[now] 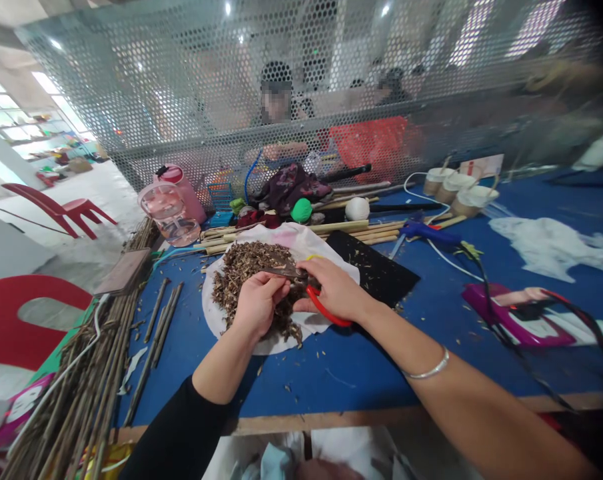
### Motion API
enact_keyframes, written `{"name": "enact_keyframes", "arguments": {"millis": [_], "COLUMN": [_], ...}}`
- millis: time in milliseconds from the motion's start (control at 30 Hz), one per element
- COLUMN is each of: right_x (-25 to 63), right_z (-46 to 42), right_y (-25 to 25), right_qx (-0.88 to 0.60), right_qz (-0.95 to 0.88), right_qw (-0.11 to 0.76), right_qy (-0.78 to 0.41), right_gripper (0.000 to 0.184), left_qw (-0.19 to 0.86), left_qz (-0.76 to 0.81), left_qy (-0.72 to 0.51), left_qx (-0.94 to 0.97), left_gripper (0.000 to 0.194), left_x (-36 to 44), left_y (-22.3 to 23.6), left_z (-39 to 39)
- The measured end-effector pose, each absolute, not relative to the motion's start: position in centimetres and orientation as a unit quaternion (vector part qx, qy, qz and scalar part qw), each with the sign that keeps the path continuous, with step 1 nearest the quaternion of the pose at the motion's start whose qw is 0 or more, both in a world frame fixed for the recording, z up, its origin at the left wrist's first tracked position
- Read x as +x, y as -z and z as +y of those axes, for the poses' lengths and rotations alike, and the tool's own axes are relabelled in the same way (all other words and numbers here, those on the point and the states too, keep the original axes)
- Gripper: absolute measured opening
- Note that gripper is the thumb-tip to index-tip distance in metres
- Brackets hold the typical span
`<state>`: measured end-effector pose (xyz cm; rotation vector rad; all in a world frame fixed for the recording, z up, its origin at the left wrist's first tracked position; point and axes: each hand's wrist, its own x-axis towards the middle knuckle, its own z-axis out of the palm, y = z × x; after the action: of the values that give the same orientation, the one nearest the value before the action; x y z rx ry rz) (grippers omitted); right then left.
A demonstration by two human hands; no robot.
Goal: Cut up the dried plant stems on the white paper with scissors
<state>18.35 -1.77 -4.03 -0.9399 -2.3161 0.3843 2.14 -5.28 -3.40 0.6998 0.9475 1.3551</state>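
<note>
My right hand [326,283] is closed around red-handled scissors [328,308], whose dark blades point left toward my other hand. Close to the blades, my left hand [262,301] is closed in a pinch; whatever lies between its fingertips is too small to make out. Both hands are above a heap of small brown dried pieces [236,267], which look like chopped stems. The heap lies on a white cloth [212,319] spread over the blue table [301,393].
Long brown sticks [81,373] lie bundled at the left edge, with several shorter ones [160,327] nearby. Behind the heap are pale rods [376,233], a green ball [302,211] and a clear jug [174,217]. A blue glue gun [431,232] and paper cups [474,199] stand right, before a perforated metal screen [191,100].
</note>
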Motion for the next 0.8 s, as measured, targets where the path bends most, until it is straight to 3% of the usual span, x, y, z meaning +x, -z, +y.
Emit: {"name": "enact_keyframes", "arguments": {"millis": [367,633,800], "right_x": [18.34,18.42,18.16], "right_z": [-1.84,-1.85,-1.84], "right_y": [3.97,3.81,4.09], "right_qx": [-0.392,-0.412,-0.365], "right_qz": [-0.861,-0.851,-0.875], "right_qw": [0.272,0.268,0.285], "right_qy": [-0.177,-0.188,-0.139], "right_gripper": [0.052,0.065,0.066], "left_qw": [0.641,0.63,0.611], "left_qz": [0.416,0.404,0.393], "left_qy": [-0.593,-0.638,-0.658], "left_qx": [0.252,0.182,0.198], "left_gripper": [0.016,0.009,0.019], "left_x": [1.85,1.65,1.83], "left_y": [3.46,3.58,3.53], "left_z": [-5.37,-4.78,-4.92]}}
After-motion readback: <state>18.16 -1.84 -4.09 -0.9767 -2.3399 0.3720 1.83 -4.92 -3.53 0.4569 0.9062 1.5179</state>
